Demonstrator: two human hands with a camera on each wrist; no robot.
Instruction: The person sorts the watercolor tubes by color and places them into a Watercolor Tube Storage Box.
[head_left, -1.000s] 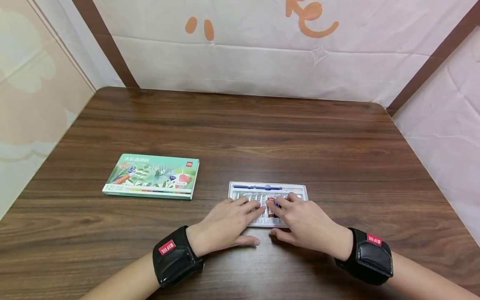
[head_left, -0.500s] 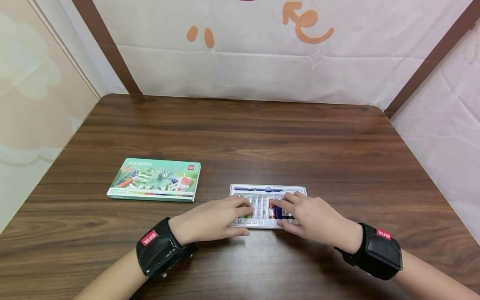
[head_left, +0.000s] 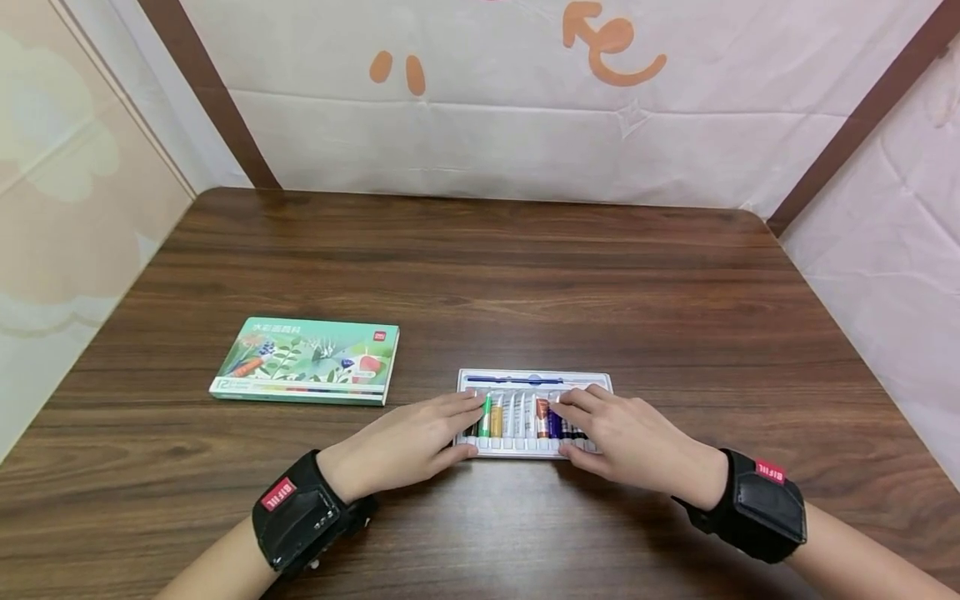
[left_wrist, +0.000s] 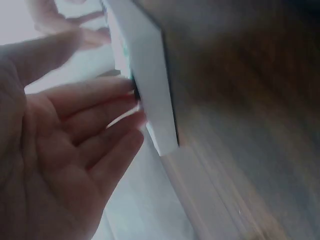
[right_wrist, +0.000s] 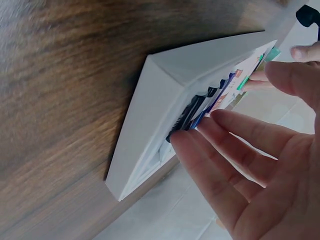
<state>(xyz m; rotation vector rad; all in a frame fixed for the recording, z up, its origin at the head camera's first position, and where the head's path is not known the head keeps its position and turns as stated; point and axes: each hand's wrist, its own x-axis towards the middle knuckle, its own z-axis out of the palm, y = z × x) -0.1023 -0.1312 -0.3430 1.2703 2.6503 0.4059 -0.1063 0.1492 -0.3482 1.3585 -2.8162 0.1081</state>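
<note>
L hand (head_left: 405,442) & R hand (head_left: 626,433) flat on paint tray (head_left: 534,377), fingers straight

1. Left hand (left_wrist: 55,165) fills the lower left, palm facing the camera, fingers (left_wrist: 95,102) straight and loosely spread.
2. Fingertips touch the near edge of the white tray (left_wrist: 145,85); nothing is gripped.
3. Tray shows edge-on as a slanted white slab running from the top down to a corner at mid-frame.
4. Dark wood bench (left_wrist: 240,120) takes up the right side, blurred.
5. Another hand's fingers (left_wrist: 60,22) show at top left, washed out.
6. Tray contents mostly hidden; one green sliver at its edge.
</note>
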